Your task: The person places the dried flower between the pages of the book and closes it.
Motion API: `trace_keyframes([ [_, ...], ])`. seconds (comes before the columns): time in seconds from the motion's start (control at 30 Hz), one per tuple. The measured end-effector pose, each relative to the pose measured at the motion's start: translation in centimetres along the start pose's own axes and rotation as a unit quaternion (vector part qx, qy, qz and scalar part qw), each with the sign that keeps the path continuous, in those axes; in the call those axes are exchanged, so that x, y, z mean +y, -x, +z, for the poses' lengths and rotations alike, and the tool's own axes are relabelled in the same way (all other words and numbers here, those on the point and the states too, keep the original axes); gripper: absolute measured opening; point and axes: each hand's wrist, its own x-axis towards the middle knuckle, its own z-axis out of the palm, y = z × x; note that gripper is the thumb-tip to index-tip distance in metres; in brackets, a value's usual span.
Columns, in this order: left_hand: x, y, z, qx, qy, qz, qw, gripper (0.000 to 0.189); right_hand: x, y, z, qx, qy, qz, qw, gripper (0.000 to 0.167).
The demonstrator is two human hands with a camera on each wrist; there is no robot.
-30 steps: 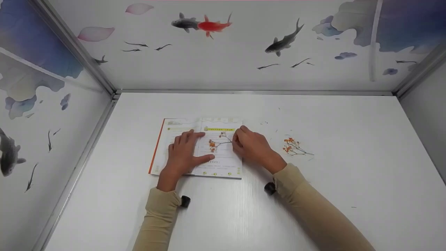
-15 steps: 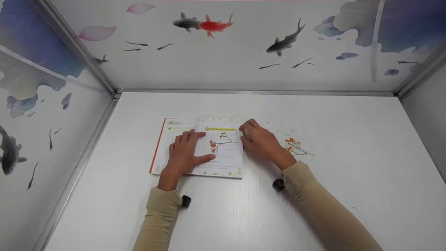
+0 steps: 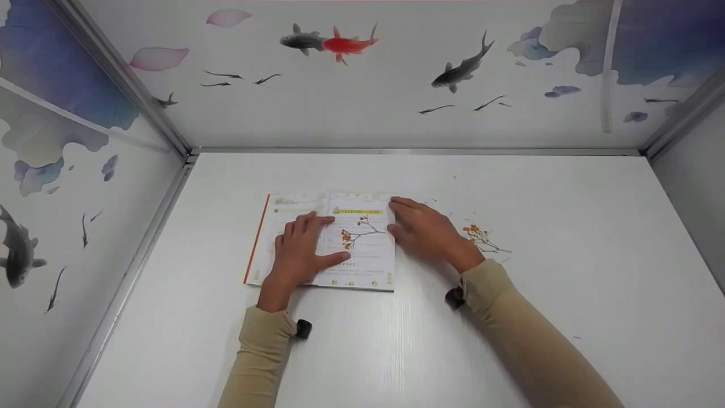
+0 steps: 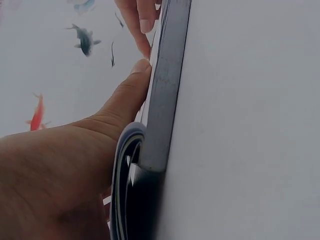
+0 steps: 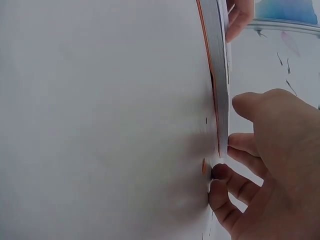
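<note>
An open book (image 3: 368,272) lies on the table, with a red edge along its left side. My left hand (image 3: 295,252) rests spread on it, palm on the left page and thumb across onto the right page. On the right page lies a small sprig with orange flowers (image 3: 346,238), its stem pointing right. My right hand (image 3: 427,233) is at the book's right edge, thumb and fingertips apart and nothing between them. In the right wrist view its fingers (image 5: 235,190) sit beside the corner of the thick page block (image 5: 218,65), the lower ones down at the tabletop.
Another orange-flowered sprig (image 3: 478,235) lies on the white table (image 3: 566,226) just right of my right hand. Tiny plant crumbs are scattered beyond that hand. Panels printed with fish (image 3: 461,71) stand at the back and left.
My right hand has let go of the sprig's stem and moved right to the book's edge, its fingers now straighter. The sprig stays on the page; my left hand has not moved.
</note>
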Motion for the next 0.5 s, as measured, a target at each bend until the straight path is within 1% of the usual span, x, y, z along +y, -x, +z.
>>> trace_keyframes([
  [0.13, -0.3, 0.0, -0.3, 0.004, -0.013, 0.003, 0.9999, 0.09, -0.2, -0.1, 0.0, -0.009, 0.014, -0.003, 0.9999, 0.066],
  [0.27, -0.1, 0.1, -0.4, 0.026, -0.036, 0.01, 0.999, 0.09, -0.1, -0.3, -0.1, -0.016, -0.002, 0.002, 0.9999, 0.067],
  [0.33, 0.3, 0.1, -0.3, 0.044, -0.041, 0.015, 0.9981, 0.087, 0.0, -0.4, -0.2, -0.017, -0.019, 0.009, 0.9996, 0.067],
  [0.4, 1.2, 0.1, -0.2, 0.065, -0.043, 0.027, 0.9966, 0.082, 0.1, -0.5, -0.4, -0.019, -0.036, 0.016, 0.9991, 0.067],
  [0.5, 2.9, 0.2, 0.2, 0.094, -0.038, 0.058, 0.9931, 0.071, 0.2, -0.6, -0.5, -0.024, -0.045, 0.022, 0.9985, 0.068],
])
